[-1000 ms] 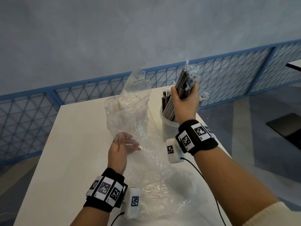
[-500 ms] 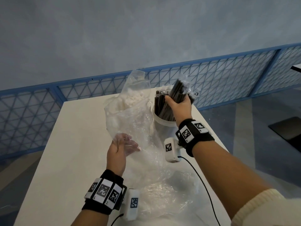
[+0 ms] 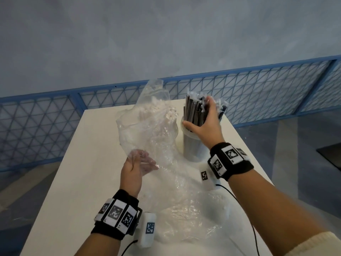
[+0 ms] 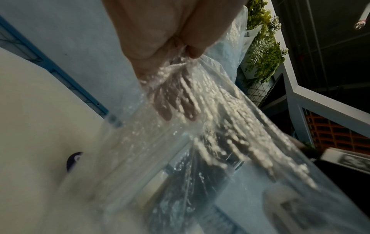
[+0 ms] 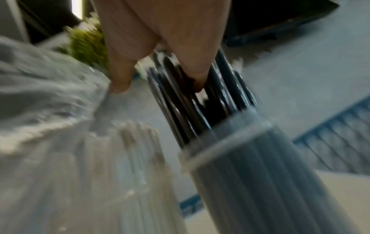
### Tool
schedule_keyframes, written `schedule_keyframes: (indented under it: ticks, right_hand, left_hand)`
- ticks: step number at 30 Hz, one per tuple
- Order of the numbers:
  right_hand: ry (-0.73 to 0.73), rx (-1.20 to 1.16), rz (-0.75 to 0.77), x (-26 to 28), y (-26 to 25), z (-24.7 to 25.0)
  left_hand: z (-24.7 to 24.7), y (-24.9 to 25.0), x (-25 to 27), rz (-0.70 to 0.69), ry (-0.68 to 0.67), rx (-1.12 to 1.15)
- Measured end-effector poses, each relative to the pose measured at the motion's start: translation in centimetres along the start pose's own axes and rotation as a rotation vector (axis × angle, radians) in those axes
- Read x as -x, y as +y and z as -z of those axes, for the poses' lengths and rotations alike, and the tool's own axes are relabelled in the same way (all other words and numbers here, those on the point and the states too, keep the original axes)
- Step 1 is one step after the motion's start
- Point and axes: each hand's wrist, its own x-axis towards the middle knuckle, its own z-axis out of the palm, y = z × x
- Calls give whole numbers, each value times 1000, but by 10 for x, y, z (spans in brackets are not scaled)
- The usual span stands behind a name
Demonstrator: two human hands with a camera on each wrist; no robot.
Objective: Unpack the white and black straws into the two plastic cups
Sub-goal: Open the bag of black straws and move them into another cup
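Black straws [image 3: 190,109] stand upright in a clear plastic cup [image 3: 191,146] at the table's far right. My right hand [image 3: 199,115] lies against them with fingers stretched along the bundle. In the right wrist view the thumb of my right hand [image 5: 158,82] stands apart from the black straws [image 5: 180,110] above the cup [image 5: 250,166]. White straws [image 3: 158,111] stand upright left of them, wrapped by a clear plastic bag [image 3: 166,145]. I cannot make out the second cup through the plastic. My left hand [image 3: 140,163] pinches the bag's near side, as my left hand [image 4: 176,52] does in the left wrist view.
The white table [image 3: 83,163] ends just right of the cup and just behind both straw bundles. A blue mesh fence [image 3: 55,122] runs behind it. More crumpled clear plastic [image 3: 193,218] lies near the front edge between my forearms. A dark mat [image 3: 330,156] lies on the floor at right.
My right hand has come down with the black straw bundle, which now stands in the cup, and its grip has loosened. My left hand has kept its hold on the bag.
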Motion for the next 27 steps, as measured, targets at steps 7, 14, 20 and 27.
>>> schedule_keyframes:
  ticks: [7, 14, 20, 27]
  right_hand:
    - [-25, -115, 169, 88, 14, 31]
    - [-481, -746, -668, 135, 56, 32]
    - [-546, -685, -518, 138, 46, 40]
    - [-176, -427, -492, 134, 59, 36]
  left_hand:
    - [-23, 4, 16, -4, -2, 96]
    - [-41, -2, 24, 50, 85, 176]
    - [-46, -11, 34, 84, 173, 150]
    - [-28, -14, 31, -265, 371, -510]
